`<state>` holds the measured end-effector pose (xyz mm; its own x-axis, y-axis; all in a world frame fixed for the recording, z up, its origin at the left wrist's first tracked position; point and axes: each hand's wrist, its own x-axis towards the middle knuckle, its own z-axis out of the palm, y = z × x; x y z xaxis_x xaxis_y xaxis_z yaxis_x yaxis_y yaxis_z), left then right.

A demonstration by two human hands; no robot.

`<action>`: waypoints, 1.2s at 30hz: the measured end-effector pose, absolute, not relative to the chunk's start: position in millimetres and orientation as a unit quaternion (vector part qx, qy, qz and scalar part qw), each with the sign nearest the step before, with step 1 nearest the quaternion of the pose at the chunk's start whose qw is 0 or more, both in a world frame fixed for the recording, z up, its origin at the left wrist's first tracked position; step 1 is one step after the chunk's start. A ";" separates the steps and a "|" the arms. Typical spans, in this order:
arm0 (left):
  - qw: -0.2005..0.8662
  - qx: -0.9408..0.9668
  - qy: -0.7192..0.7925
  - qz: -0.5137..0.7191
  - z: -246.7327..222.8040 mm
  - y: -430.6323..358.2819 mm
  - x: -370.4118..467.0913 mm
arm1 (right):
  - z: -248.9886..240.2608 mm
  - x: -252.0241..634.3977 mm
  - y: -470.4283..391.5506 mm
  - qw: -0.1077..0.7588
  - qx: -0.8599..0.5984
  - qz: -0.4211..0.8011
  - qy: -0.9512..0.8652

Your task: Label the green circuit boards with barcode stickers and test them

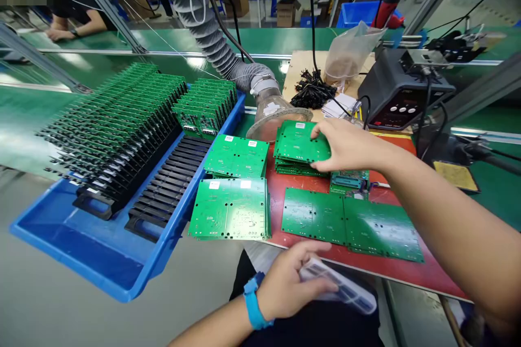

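My right hand (352,143) grips the right edge of the top green circuit board (299,143) on a stack, thumb and fingers apart around that edge. Below the red mat's front edge, my left hand (285,284), with a blue wristband, has its thumb and fingers around one end of a translucent plastic case (352,293). What is inside the case I cannot make out. Two more stacks of circuit boards, a rear one (236,157) and a front one (228,211), lie to the left. A wide pair of joined boards (350,222) lies flat between my hands.
A blue tray (134,276) at left carries black slotted racks (171,184) and many upright boards (122,114). A grey fume hose (207,38) hangs behind the stacks. A soldering station (407,92), black cables (311,89) and a plastic bag (350,54) stand at the back right.
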<state>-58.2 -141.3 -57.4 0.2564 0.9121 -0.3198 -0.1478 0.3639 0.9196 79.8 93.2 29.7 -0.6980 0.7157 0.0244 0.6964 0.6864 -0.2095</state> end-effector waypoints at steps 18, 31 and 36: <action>0.445 0.471 0.609 0.458 -61.7 -114.9 -47.5 | -25.0 121.2 -51.9 0.160 -0.448 0.440 -0.762; 0.394 0.475 0.651 0.442 -70.3 -115.7 -49.3 | -18.8 128.8 -50.2 0.117 -0.455 0.461 -0.753; 0.388 0.475 0.660 0.435 -75.2 -123.6 -49.7 | -23.7 115.3 -16.9 0.164 -0.472 0.441 -0.746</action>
<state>-49.7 -123.6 -75.2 -0.2485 0.9636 -0.0986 0.2899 0.1711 0.9416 115.3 -16.9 -23.7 -0.5011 0.8481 -0.1720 0.5589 0.1654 -0.8126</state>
